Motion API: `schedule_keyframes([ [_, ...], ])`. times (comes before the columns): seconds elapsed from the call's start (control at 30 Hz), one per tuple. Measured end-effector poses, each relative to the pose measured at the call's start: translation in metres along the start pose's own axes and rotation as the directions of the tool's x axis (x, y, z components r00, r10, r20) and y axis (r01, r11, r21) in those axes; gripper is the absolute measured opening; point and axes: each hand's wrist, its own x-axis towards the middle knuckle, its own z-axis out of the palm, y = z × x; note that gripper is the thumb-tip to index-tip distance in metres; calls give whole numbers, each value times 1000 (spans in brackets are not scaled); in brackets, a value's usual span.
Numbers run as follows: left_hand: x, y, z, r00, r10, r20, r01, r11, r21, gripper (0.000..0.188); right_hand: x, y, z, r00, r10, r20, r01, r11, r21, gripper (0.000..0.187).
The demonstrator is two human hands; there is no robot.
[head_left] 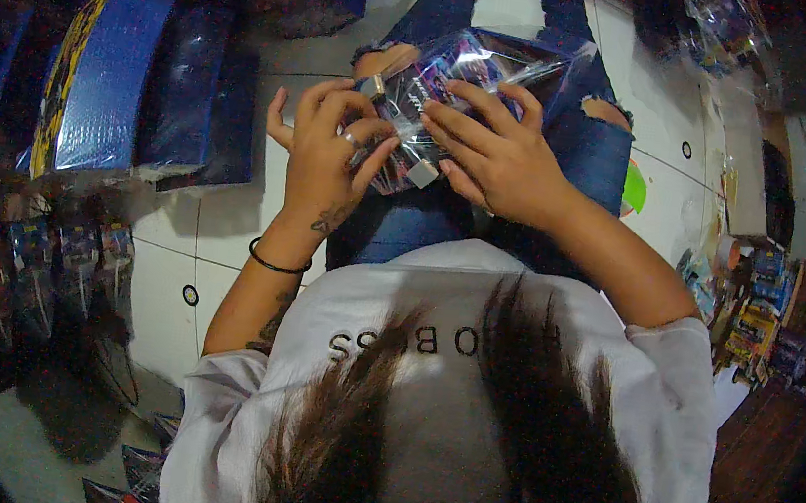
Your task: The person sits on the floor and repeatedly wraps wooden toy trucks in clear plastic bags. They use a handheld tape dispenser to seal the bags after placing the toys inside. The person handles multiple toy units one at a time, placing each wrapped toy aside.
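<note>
Package [408,105]: on the lap [395,231], under both hands
Done: clear film [555,68] around it
Left: film loose at far right; sealing unclear
Left hand [327,149]: curled at left edge, grip cannot be told
Right hand [502,152]: spread on top

1. Jeans-clad lap [396,226], under left hand [327,149] and right hand [499,153]: clear-wrapped package [423,80] resting on it
2. White tiled floor [673,198]: bright green piece [635,188] lying right of right hand, just beside the lap
</note>
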Motion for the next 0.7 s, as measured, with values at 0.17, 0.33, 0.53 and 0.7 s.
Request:
schedule_keyframes([
  [0.17,25,1,22,970,224,-97,-238,957,-167,18,-9,5,-9,998,47,40,-51,995,83,42],
  [0.33,25,-2,37,925,370,-81,-379,895,-235,45,-11,0,0,983,153,-99,-143,985,95,41],
  [0.53,-6,4,49,948,316,35,-313,947,-68,77,-70,60,-38,796,495,-348,-537,843,-29,35],
  [0.7,-1,18,63,975,205,-87,-215,968,-133,72,-235,147,12,-179,972,153,-819,-61,-571,75],
])
